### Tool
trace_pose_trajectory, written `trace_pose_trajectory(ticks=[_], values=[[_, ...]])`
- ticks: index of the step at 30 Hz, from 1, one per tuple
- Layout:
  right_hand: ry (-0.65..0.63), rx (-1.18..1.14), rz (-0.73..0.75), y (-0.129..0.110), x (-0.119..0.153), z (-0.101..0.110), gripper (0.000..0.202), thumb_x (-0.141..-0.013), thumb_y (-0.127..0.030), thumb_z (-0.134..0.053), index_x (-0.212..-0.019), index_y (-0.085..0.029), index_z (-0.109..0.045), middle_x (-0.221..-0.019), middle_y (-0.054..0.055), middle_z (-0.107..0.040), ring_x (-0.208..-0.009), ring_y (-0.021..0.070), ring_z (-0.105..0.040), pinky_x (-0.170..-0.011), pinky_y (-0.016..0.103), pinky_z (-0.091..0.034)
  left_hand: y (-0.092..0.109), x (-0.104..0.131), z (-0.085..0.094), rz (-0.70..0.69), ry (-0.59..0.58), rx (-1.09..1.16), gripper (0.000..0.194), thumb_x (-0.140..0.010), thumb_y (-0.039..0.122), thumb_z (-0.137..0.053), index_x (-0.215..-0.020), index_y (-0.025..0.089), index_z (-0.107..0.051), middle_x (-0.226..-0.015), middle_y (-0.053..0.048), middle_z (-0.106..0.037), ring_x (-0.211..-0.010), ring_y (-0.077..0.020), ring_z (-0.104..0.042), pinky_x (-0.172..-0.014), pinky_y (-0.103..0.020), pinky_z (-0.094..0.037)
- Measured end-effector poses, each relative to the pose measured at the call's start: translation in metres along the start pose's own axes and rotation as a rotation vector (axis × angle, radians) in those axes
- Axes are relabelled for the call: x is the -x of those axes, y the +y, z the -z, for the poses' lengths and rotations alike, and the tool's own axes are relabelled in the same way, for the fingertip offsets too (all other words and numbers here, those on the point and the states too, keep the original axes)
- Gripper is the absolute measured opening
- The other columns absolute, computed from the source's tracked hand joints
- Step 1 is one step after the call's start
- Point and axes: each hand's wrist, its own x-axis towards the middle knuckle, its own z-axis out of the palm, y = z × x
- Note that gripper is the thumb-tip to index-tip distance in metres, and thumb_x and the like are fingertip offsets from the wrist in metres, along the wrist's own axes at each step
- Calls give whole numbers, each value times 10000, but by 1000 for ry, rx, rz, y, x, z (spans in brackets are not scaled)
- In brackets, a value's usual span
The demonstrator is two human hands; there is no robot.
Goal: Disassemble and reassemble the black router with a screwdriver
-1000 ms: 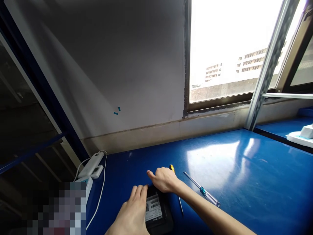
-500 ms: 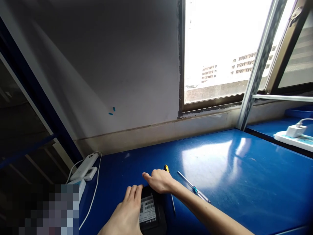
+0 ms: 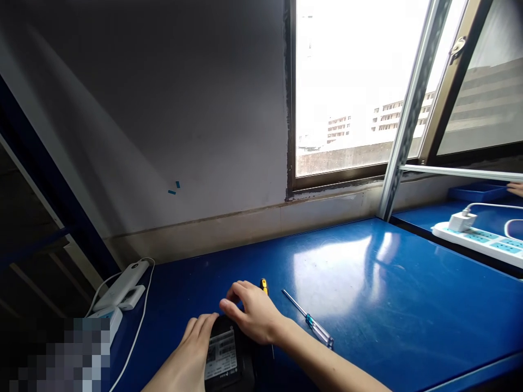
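A flat black box-shaped device (image 3: 243,366) with a white printed label lies at the bottom middle of the blue table; its near end is cut off by the frame. My left hand (image 3: 186,351) is closed along its left side, fingers together at the far left corner. Over its far right corner, my right hand (image 3: 255,311) curls its fingers down, thumb apart and pointing left; the fingertips are partly hidden. A screwdriver with a yellow and black handle (image 3: 264,286) lies beyond my right hand, mostly covered. Right of it rests another screwdriver with a clear, teal-banded handle (image 3: 318,329).
A white power strip (image 3: 126,283) with a cable stands at the table's left. Past a metal post (image 3: 394,182) on the right are another power strip (image 3: 486,239), a blue tray (image 3: 476,191) and another person's hand (image 3: 515,188). A wall and window border the back.
The camera view has turned to the right, and things appear shifted left. My right hand's fingers have lifted and parted from its thumb. Another person's hand has come into view at the right edge.
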Motion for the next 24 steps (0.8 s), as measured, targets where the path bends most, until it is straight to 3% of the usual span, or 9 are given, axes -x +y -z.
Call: trace_pose_trajectory(ticks=[6,14,19,24], values=[[-128,-25,248,-2,6,0,375,-950,-509,-599,-1160,-204,-658,-1103,81,-717,-1040,242,-661,-912,338,-499,3,7,4,74,23,17,956,-573,323,-748,-1484,229,-474,-1398,-112,-553,-1332,-349,-483,-1121,-452,-431],[-134,-117,408,-3,10,-7,803,-740,-648,-776,-1338,-152,-573,-1235,143,-651,-1127,291,-638,-1026,399,-501,16,22,46,161,-76,9,1011,-540,346,-758,-1491,224,-437,-1430,-113,-527,-1383,-360,-445,-1109,-434,-442],[-143,-113,459,-3,10,-7,1083,-611,-629,-869,-1486,-182,-416,-1487,189,-474,-1353,355,-510,-1158,467,-406,18,24,56,255,-24,-35,1121,-529,426,-795,-1537,198,-363,-1533,-150,-437,-1439,-383,-393,-1080,-439,-471],[-211,-76,434,-5,9,-7,1142,-556,-537,-899,-1516,-198,-381,-1540,182,-419,-1393,391,-471,-1178,510,-386,11,25,57,278,-35,-66,1210,-493,455,-837,-1547,119,-347,-1570,-187,-394,-1469,-360,-368,-1151,-426,-419]])
